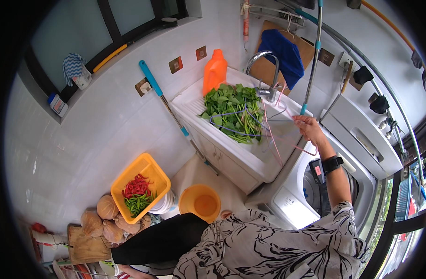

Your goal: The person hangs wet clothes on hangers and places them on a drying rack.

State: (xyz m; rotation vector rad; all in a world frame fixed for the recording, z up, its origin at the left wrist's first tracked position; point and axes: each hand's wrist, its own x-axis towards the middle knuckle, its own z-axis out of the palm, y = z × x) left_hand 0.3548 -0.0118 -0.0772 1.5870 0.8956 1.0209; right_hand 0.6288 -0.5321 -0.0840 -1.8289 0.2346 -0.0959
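Observation:
My right hand (pixel 308 128), with a dark wristband on its wrist, is closed on several thin wire hangers above the sink's right end. A pink hanger (pixel 271 135) and a purple hanger (pixel 212 120) stretch out from it across the white sink (pixel 272 169). Leafy greens (pixel 229 104) lie heaped in the sink, partly behind the hanger wires. At the lower left edge a strip of skin shows beside black cloth, perhaps my left hand (pixel 137 271); its fingers are hidden.
Behind the greens stands an orange jug (pixel 216 72), left of the faucet (pixel 268 88). An open top-loading washer (pixel 287 200) adjoins the sink. A yellow basin (pixel 159 169) holds red and green chillies; an orange bucket (pixel 199 203) stands nearby. A blue-handled pole (pixel 176 118) leans by the sink.

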